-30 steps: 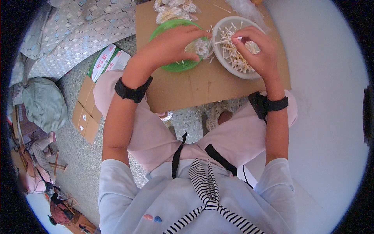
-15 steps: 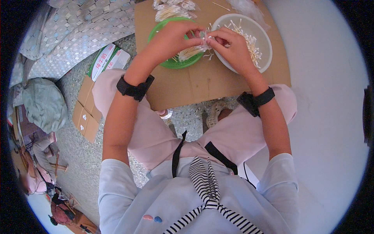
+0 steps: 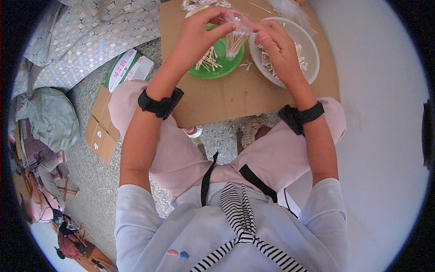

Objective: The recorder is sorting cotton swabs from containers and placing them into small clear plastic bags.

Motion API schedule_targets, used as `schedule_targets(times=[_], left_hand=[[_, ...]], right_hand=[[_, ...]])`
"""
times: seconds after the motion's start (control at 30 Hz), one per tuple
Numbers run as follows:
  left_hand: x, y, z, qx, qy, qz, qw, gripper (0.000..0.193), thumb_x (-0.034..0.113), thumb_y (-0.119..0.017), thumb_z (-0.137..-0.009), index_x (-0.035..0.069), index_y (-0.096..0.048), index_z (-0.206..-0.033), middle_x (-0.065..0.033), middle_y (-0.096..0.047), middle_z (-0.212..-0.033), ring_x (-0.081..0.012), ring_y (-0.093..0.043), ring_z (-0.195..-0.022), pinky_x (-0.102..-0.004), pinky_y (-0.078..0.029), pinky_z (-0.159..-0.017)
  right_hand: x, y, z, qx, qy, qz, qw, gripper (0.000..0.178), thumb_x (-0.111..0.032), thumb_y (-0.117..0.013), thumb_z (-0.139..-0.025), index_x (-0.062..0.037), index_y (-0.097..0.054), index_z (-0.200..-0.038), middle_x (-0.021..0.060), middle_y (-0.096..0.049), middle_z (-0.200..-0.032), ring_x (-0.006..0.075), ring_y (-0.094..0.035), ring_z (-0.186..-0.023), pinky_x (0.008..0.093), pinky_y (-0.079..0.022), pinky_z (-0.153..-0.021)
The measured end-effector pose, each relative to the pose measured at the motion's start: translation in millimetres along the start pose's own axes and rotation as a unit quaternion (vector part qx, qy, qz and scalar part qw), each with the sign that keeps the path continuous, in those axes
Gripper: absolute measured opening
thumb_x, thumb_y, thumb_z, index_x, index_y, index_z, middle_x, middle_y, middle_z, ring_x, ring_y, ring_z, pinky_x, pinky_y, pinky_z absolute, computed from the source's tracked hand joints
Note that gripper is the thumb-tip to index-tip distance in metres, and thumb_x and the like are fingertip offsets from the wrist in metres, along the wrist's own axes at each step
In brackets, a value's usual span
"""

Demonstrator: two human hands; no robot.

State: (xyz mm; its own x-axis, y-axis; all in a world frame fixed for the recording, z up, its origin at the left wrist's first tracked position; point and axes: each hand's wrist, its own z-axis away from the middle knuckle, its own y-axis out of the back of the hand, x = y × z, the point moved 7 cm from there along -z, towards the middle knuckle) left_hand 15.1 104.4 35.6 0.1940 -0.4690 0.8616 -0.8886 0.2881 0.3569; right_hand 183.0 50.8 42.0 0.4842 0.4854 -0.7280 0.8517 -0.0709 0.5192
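Observation:
A clear plastic bag of cotton swabs (image 3: 235,41) hangs over the green basket (image 3: 220,74), its swabs pointing down. My left hand (image 3: 202,35) grips the bag's gathered top between thumb and fingers. At the right side of that top, my right hand (image 3: 282,51) has its fingers bent together, with the fingertips on the plastic. Loose cotton swabs (image 3: 208,61) lie in the green basket. Under my right hand stands a white bowl (image 3: 316,61) with more loose swabs, partly hidden by the hand.
Filled bags of swabs (image 3: 206,6) lie at the far edge of the cardboard tabletop (image 3: 217,102). Empty-looking clear bags (image 3: 297,16) sit at the far right, near a single stick (image 3: 260,8). A white wall (image 3: 376,136) runs along the right. Another person (image 3: 45,206) sits at the far left.
The swab bag has swung from lying slanted over the basket to hanging nearly upright. My left hand has risen away, and the bag's top is now gathered between my hands.

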Motion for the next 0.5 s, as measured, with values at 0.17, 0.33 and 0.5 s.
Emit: schedule_targets(times=[0.17, 0.33, 0.5], left_hand=[[8.7, -5.6, 2.0, -0.04, -0.035, -0.035, 0.998, 0.033, 0.018, -0.067, -0.086, 0.01, -0.064, -0.117, -0.0042, -0.064, -0.097, -0.0133, -0.06, -0.09, -0.0278, -0.051, -0.077], [14.2, -9.8, 5.3, -0.024, -0.033, -0.013, 0.999, 0.031, 0.017, -0.069, -0.081, 0.004, -0.066, -0.11, -0.0082, -0.067, -0.099, -0.0174, -0.064, -0.086, -0.0289, -0.051, -0.077], [10.1, -9.6, 4.5, -0.028, -0.039, -0.011, 0.999, 0.031, 0.017, -0.069, -0.081, 0.004, -0.066, -0.109, -0.0099, -0.067, -0.1, -0.0182, -0.064, -0.086, -0.029, -0.052, -0.076]], right_hand=[[-4.2, -7.2, 2.5, -0.025, 0.006, 0.013, 1.0, 0.03, -0.03, -0.055, -0.092, -0.0132, -0.066, -0.115, 0.0111, -0.055, -0.11, 0.0282, -0.055, -0.104, 0.0362, -0.044, -0.091], [-9.9, -1.6, 0.7, 0.006, 0.046, 0.01, 0.999, 0.031, -0.031, -0.058, -0.089, -0.0143, -0.066, -0.114, 0.0121, -0.054, -0.116, 0.0292, -0.052, -0.11, 0.0373, -0.041, -0.095], [-17.3, -13.5, 4.1, -0.072, 0.122, 0.195, 0.97, 0.033, -0.024, -0.055, -0.089, -0.0059, -0.063, -0.116, 0.0135, -0.049, -0.129, 0.0301, -0.047, -0.119, 0.0388, -0.035, -0.101]])
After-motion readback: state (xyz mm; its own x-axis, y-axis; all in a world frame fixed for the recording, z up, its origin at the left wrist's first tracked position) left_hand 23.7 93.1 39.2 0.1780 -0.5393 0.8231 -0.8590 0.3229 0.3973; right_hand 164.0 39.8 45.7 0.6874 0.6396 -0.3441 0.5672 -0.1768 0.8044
